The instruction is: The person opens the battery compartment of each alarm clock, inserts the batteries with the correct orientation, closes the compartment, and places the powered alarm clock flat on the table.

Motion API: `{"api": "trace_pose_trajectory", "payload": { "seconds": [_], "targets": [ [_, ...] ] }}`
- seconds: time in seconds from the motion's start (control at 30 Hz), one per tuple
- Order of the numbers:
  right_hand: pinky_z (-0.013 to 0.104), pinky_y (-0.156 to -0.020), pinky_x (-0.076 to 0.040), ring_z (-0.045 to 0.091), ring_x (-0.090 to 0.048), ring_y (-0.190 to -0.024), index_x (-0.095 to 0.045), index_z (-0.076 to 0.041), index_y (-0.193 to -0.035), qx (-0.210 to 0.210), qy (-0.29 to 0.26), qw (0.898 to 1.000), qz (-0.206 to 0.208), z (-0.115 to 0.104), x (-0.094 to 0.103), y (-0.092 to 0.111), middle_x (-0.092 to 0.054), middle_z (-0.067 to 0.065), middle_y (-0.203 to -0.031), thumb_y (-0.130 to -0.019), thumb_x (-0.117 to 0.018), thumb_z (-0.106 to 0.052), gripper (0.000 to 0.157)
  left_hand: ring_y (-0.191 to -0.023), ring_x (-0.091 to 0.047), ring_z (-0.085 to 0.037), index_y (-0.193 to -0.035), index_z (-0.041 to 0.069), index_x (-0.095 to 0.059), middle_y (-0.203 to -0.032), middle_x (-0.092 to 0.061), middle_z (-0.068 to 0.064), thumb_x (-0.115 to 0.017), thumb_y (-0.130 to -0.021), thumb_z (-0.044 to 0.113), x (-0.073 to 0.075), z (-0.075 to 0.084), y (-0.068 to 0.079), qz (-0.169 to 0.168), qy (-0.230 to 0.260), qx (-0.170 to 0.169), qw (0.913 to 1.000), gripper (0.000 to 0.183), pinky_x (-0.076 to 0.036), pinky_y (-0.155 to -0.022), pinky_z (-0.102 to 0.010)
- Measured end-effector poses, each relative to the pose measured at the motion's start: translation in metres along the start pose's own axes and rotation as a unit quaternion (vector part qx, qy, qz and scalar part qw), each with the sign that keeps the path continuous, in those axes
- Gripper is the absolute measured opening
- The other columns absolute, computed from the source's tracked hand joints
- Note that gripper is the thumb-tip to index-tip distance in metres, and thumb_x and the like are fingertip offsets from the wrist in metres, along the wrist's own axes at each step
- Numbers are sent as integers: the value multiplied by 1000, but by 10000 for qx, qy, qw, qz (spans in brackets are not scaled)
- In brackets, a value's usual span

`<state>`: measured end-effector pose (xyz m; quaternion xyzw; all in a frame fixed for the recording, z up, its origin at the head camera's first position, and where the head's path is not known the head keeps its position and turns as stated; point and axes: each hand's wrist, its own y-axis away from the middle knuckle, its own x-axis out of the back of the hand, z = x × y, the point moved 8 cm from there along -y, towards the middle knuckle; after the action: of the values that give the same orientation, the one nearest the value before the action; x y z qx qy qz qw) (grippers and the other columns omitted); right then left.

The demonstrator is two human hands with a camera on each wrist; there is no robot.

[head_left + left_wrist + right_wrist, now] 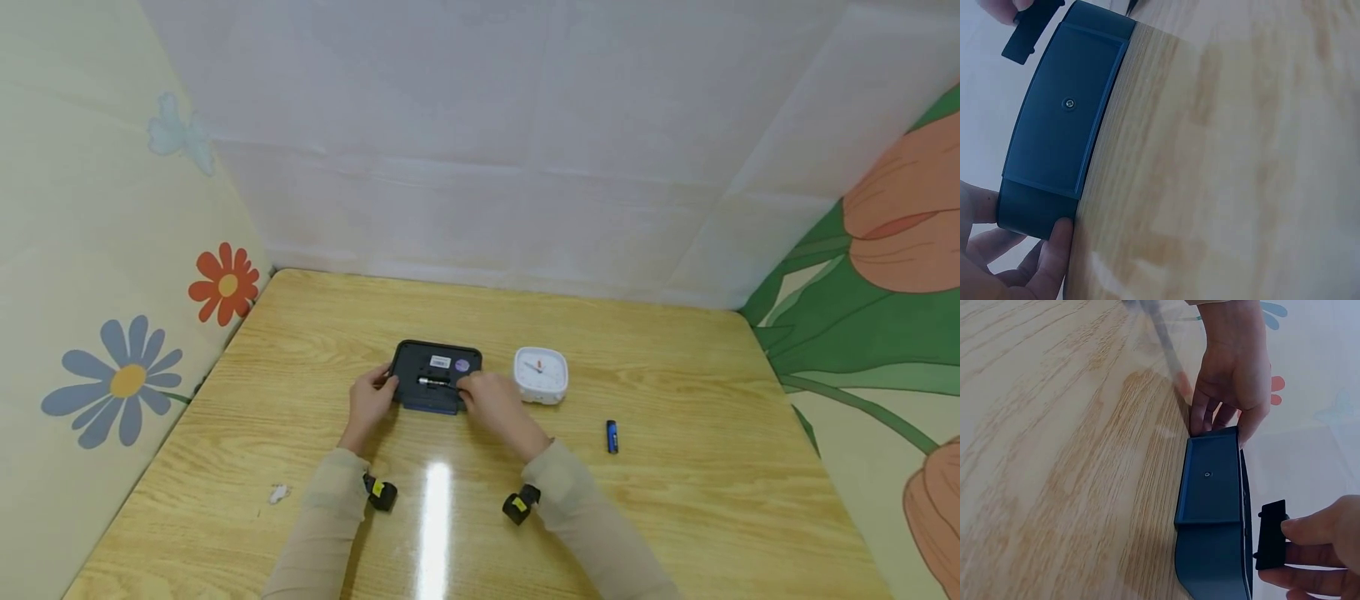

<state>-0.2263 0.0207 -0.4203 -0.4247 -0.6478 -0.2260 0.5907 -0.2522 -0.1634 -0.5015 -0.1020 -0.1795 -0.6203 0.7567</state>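
Just left of centre in the head view, the left hand (369,403) grips one end of the dark device (417,365), a battery (432,381) showing in its back; the right hand (489,400) pinches a black cover (1271,534) just beside it. Probably best: steady the device, keep the cover square, spare its small tabs (1260,515)

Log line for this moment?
left hand: grips black device | right hand: pinches black cover | silver-tipped battery: in device | blue battery: on table

"Can you read any words?"
"No. The white label (440,362) and purple sticker (462,365) on the black box (417,367) are too small to read."
"And the clock (541,373)?"
"Too small too."
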Motion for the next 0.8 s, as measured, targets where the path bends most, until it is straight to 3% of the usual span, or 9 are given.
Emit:
{"api": "trace_pose_trajectory", "payload": {
  "seconds": [0.23, 0.47, 0.8],
  "targets": [
    [32, -57, -48, 16, -61, -69, -68, -13, -80, 65, 140, 9999, 55, -3, -3, -9, -65, 1, -76, -83, -64, -15, 6, -99, -54, -32, -125, -3, -52, -112, -57, -26, -51, -90, 8, -1, 0, 0, -45, -30, -15, 10000, 37, -50, -73, -34],
    [34, -52, -47, 20, -61, -63, -67, -14, -75, 250, 496, 9980, 311, -11, -4, -16, -65, 3, -71, -82, -65, -15, 8, -98, -55, -33, -126, -4, -51, -111, -56, -27, -51, -90, 7, -1, 0, 0, -72, 6, -28, 10000, 37, -51, -68, -31],
    [31, -55, -48, 15, -60, -67, -71, -15, -80, 483, 921, 9945, 89, -19, -10, -27, -65, 2, -74, -86, -60, -14, 12, -98, -55, -32, -124, -3, -54, -110, -58, -26, -52, -89, 8, -1, 0, 0, -4, 33, -10, 10000, 36, -50, -69, -31]
  ]
}}
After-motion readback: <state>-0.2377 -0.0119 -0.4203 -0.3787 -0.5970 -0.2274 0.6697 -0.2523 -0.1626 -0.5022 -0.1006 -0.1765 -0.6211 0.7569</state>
